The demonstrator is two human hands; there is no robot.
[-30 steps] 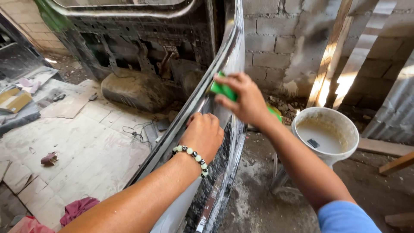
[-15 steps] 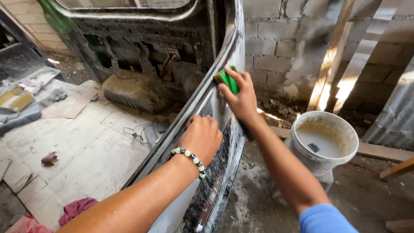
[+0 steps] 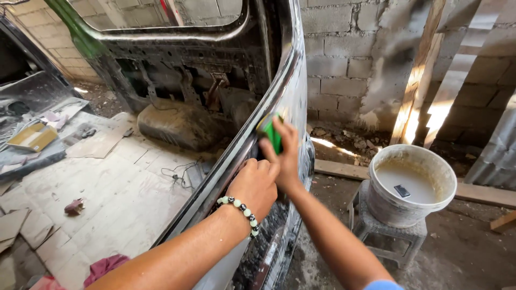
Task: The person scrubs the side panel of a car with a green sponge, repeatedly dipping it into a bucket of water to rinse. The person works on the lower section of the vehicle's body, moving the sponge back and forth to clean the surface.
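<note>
Pinched in the right hand's [image 3: 285, 153] grip is a green sanding block [image 3: 273, 134], the fingers wrapped over it and pressing it against the outer face of the grey car door [image 3: 293, 80], just below the curved top edge. Beside it, the left hand [image 3: 257, 182], with a bead bracelet [image 3: 239, 208] on its wrist, rests as a loose fist on the door's rim, holding nothing, its knuckles touching the right hand. To the right, well apart, a white bucket [image 3: 411, 185] of murky liquid stands on a small grey stool [image 3: 381, 233] near the block wall [image 3: 344, 59].
</note>
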